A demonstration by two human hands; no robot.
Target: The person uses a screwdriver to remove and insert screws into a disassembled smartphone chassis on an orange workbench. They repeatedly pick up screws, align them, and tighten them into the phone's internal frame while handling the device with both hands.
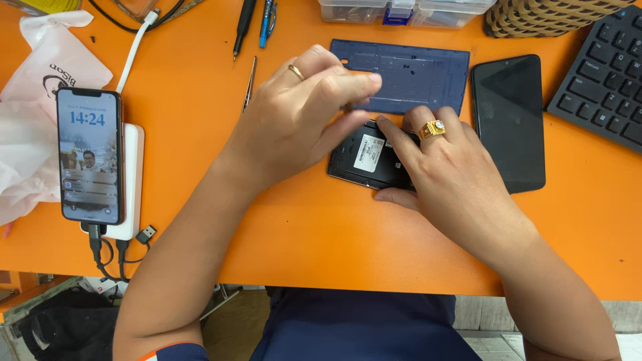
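Observation:
An opened black phone body (364, 159) with a white label lies on the orange table (321, 234). My right hand (445, 167), with a gold ring, rests over its right part, index finger pressing near its top edge and thumb at its lower edge. My left hand (301, 117), also ringed, hovers above its upper left with fingers pinched together; whether anything sits between them is hidden. A blue phone back cover (414, 73) lies just behind. A black screen panel (509, 120) lies to the right.
At the left a lit phone (89, 154) rests on a white power bank (130, 180) with cables. Tweezers (249, 83), a screwdriver (243, 27) and a blue pen (266, 23) lie at the back. A keyboard (605, 73), a clear parts box (401, 10) and white bags (40, 87) ring the area.

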